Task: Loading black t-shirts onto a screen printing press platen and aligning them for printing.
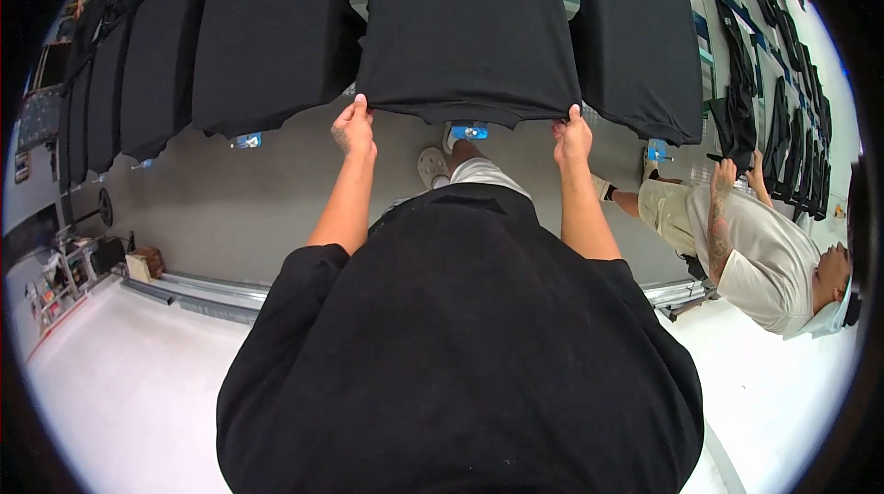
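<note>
A black T-shirt (470,38) lies stretched flat over a board in front of me, its near edge hanging toward me. My left hand (354,126) pinches the left corner of that edge, thumb on top. At the right corner, my right hand (573,137) grips the same edge between thumb and fingers. The cloth runs taut between both hands, with a curved dip along its middle. Below the edge, a blue fitting (470,130) shows under the board.
More boards carry black shirts, one to the left (267,34) and one to the right (640,43). At the right, a co-worker (769,259) in a light shirt handles black cloth (737,116). A metal rail (212,291) crosses the floor behind me.
</note>
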Demonstrator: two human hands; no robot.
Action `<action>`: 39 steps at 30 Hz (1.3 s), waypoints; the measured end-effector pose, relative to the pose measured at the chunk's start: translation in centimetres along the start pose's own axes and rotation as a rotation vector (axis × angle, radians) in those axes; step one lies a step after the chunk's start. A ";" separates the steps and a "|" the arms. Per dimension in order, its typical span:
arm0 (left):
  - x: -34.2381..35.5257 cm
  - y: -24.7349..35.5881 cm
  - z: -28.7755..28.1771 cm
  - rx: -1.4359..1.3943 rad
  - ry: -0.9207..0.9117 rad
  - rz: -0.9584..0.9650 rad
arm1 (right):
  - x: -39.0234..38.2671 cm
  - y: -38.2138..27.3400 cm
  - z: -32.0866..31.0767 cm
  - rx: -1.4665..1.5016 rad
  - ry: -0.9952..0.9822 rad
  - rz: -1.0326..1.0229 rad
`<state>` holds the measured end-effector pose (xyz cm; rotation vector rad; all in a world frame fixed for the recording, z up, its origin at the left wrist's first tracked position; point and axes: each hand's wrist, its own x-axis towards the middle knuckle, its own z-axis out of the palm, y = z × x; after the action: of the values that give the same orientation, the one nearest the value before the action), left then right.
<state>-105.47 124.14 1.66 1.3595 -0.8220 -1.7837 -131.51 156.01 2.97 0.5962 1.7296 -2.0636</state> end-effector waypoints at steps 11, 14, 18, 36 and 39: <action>0.0 -1.1 -0.4 0.049 -0.019 -0.365 | -0.2 -0.2 0.8 -0.009 0.058 0.240; 0.0 -0.6 0.4 0.010 -0.068 -0.420 | 0.7 -0.5 -0.3 -0.056 0.014 0.315; 1.9 -0.7 -0.4 -0.006 -0.094 -0.334 | 3.0 0.8 -1.1 -0.015 -0.075 0.303; 7.7 5.9 9.2 0.601 -0.257 0.170 | 8.0 -6.1 8.6 -0.652 -0.135 -0.258; 8.5 6.2 11.4 0.563 -0.315 0.121 | 8.0 -7.4 11.3 -0.572 -0.261 -0.113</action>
<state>-116.95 114.32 5.23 1.3360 -1.6359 -1.7646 -143.07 146.01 6.44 0.0522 2.0877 -1.5085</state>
